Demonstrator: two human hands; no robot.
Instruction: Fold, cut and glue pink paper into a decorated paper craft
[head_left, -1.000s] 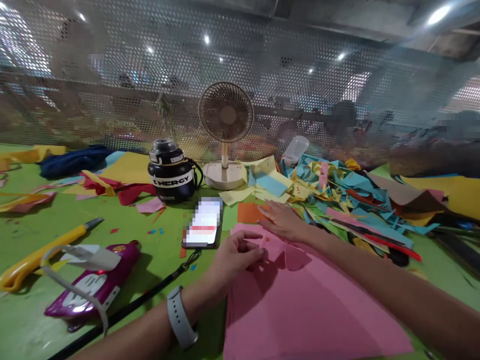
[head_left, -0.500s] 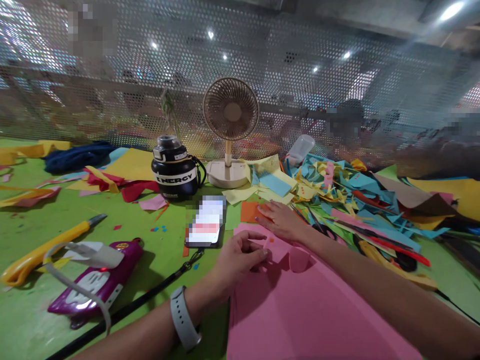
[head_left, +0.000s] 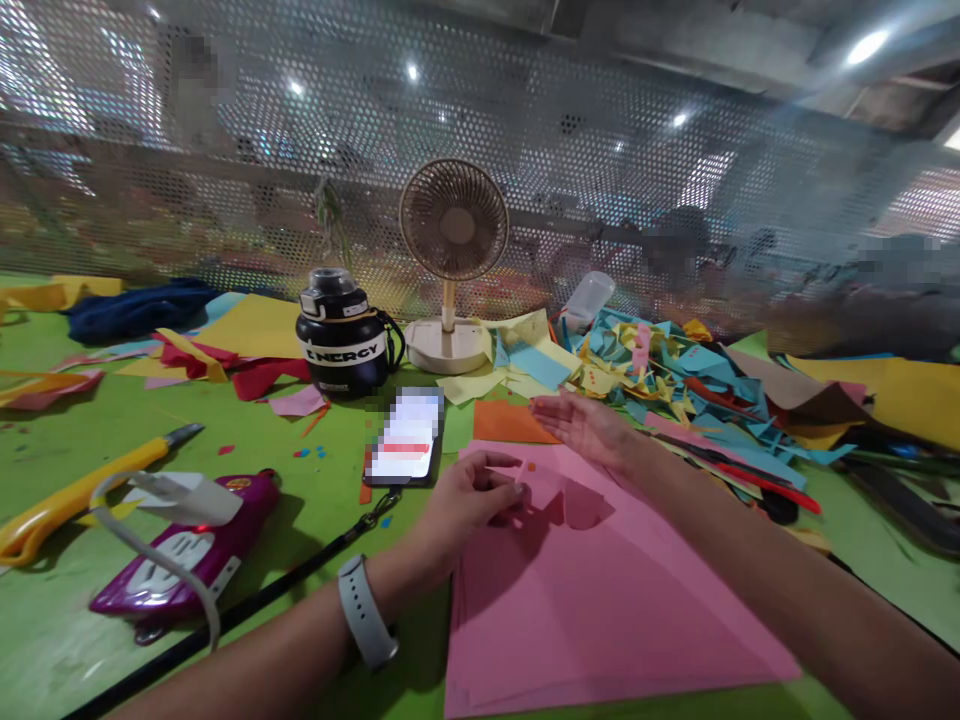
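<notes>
The left hand [head_left: 466, 502] curls at a small folded pink piece [head_left: 583, 506] over the pink stack [head_left: 600, 610]; I can't tell whether it grips. The right hand [head_left: 592, 430], open and holding nothing, is over the stack's far edge, beside an orange sheet [head_left: 501, 422]. Toward the far edge of the desk [head_left: 300, 505], a black bottle [head_left: 341, 345] reads "ENERGY". Green desktop shows along the stack's near edge.

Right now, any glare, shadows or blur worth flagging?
Head view: a lamp glares top right; a soft shadow darkens the pink paper beside the left hand; same view, the phone screen is pixelated, shapes behind the mesh blurred.
</notes>
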